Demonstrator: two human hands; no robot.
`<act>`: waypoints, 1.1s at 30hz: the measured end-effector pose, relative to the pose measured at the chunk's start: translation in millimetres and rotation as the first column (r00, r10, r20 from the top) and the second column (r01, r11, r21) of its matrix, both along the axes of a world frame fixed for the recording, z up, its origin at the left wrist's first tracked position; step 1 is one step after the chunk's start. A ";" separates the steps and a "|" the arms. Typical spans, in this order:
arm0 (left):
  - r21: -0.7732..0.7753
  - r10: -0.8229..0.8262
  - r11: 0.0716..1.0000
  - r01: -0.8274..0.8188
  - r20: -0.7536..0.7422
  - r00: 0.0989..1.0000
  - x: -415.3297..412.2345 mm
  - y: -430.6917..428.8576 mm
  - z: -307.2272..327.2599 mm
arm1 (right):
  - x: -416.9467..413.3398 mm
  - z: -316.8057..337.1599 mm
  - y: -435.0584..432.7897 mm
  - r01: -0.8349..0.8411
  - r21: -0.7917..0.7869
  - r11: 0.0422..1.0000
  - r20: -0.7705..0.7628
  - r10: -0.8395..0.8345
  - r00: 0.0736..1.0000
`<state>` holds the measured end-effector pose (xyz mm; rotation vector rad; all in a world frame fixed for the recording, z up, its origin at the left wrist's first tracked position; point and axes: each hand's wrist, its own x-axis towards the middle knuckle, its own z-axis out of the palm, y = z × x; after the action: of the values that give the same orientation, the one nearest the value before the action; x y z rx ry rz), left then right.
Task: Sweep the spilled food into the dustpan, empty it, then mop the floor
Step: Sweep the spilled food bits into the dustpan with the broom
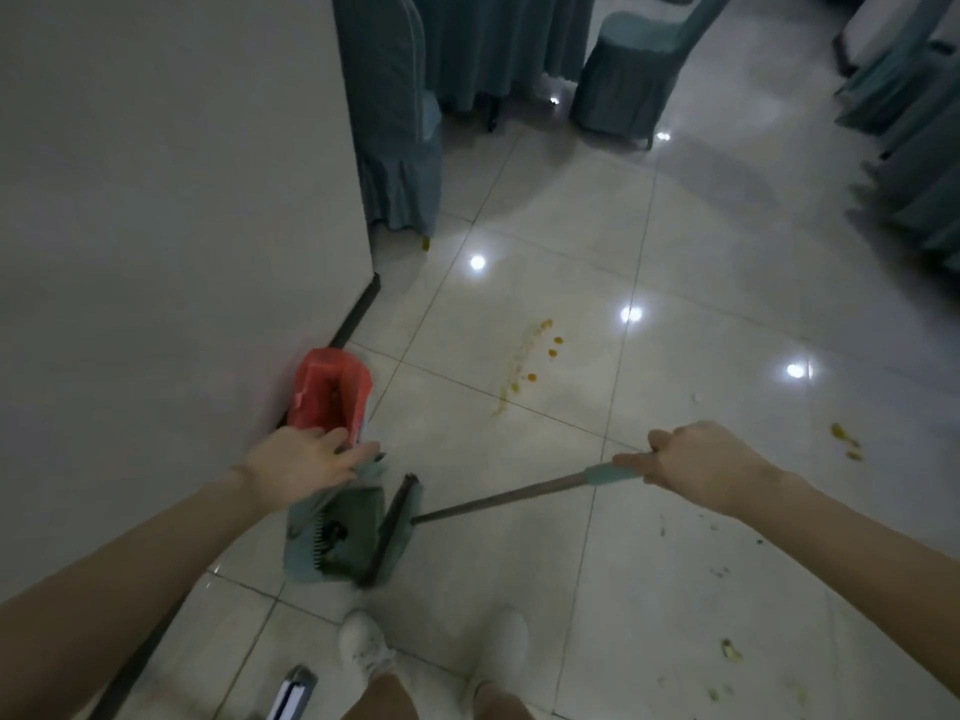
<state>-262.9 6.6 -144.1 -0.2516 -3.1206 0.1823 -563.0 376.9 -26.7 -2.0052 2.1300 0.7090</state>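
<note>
Tilt the dustpan (pixel 349 522), its top edge gripped by the left hand (pixel 301 462), slowly over the red-lined bin (pixel 311 387); the right hand (pixel 693 459), fisted on the broom (pixel 493 498), steadies the bristles.

Glossy pale cream floor (pixel 701 241) tiles are crossed by thin dark grout lines. The spilled food (pixel 527 358) forms orange-yellow streaks and spots. The dustpan (pixel 343 527) is teal. The broom (pixel 519 494) has a teal head, dark bristles, grey shaft and teal grip. The bin (pixel 317 392) is lined in red. The chair covers (pixel 623 75) are teal, the wall (pixel 156 200) off-white and the shoes (pixel 363 648) white.
</note>
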 end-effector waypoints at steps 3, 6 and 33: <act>-0.080 -0.067 0.995 0.067 0.002 0.998 -39.8 33.8 13.6 | -25.3 4.3 71.6 0.109 -0.027 0.994 -0.004 -0.109 0.994; -0.057 -0.091 0.994 0.092 0.011 0.996 -84.7 68.5 26.6 | -45.2 7.7 135.3 0.238 -0.028 0.971 -0.063 -0.240 0.969; -0.015 -0.273 0.961 0.276 0.095 0.957 -527.7 265.5 23.1 | -207.6 -12.4 339.9 0.988 -0.137 0.076 -0.194 -0.980 0.049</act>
<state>-790.6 272.1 -121.0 -0.7078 -3.1272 0.2172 -770.7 716.8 -39.2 0.0791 2.8011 0.6257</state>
